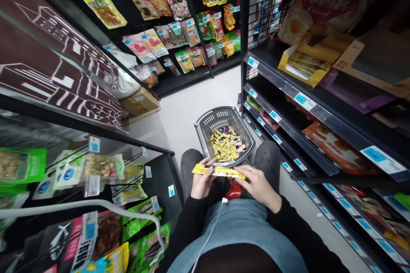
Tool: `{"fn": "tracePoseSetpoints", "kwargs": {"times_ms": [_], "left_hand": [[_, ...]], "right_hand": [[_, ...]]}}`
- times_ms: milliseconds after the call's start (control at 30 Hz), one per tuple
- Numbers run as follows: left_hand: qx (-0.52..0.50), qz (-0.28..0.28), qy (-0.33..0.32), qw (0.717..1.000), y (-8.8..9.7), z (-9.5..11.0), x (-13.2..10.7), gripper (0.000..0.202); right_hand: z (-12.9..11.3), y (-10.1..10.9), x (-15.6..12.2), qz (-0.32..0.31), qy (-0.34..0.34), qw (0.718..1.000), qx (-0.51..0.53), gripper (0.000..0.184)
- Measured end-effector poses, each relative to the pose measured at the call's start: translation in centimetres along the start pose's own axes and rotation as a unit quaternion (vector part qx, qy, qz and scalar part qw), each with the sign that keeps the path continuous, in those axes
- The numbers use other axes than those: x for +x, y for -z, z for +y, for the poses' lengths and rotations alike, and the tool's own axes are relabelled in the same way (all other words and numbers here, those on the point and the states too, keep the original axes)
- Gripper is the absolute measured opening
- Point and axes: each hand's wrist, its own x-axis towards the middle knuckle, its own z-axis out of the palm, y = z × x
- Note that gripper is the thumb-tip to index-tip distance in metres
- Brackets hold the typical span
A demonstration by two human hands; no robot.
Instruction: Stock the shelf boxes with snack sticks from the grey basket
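A long yellow snack packet [219, 172] lies across both my hands above my lap. My left hand [202, 181] grips its left end, fingers curled round it. My right hand [259, 184], with a ring on one finger, holds the right end. Just beyond my knees a grey plastic shopping basket [205, 130] stands on the floor, part-filled with several small yellow and dark packets [226, 143]. A red object [233, 190] sits in my lap under the packet, mostly hidden.
Black store shelves with blue price tags [304, 100] rise at my right, holding boxes and bags. Hanging snack bags [96, 166] fill racks at my left. A cardboard box [140, 103] sits on the pale floor. A white earphone cable [211, 230] runs down my front.
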Motion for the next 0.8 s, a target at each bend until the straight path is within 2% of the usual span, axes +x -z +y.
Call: {"fn": "tracePoseSetpoints", "kwargs": {"times_ms": [67,133,267,333,467,567,733,800], "left_hand": [[0.032,-0.032,-0.013,0.999,1.1,0.5,-0.3,0.065],[0.075,-0.060,-0.005,0.995,2.0,0.8,-0.6,0.067],[0.100,-0.016,-0.085,0.991,3.0,0.8,-1.2,0.063],[0.137,-0.004,-0.110,0.984,3.1,0.9,-1.4,0.055],[0.280,-0.030,-0.095,0.955,3.1,1.9,-2.0,0.035],[0.312,-0.058,-0.095,0.944,2.8,2.8,-2.4,0.031],[0.346,-0.037,-0.210,0.914,2.0,3.3,-2.3,0.022],[0.327,-0.033,-0.217,0.919,1.6,3.2,-2.2,0.020]], "right_hand": [[-0.1,1.2,0.1,-0.009,0.000,0.999,0.036,0.029],[-0.2,2.1,0.1,-0.011,-0.012,0.996,0.084,0.025],[-0.1,2.8,0.1,-0.023,-0.035,0.985,0.168,0.023],[0.1,2.9,0.0,-0.031,-0.045,0.979,0.195,0.024],[0.5,3.0,-0.5,-0.005,-0.083,0.971,0.224,0.031],[0.7,3.2,-1.0,0.004,-0.069,0.981,0.182,0.029],[0.4,3.7,-1.8,0.067,0.032,0.997,0.035,0.024],[0.3,3.9,-2.0,0.070,0.063,0.995,0.015,0.026]]}}
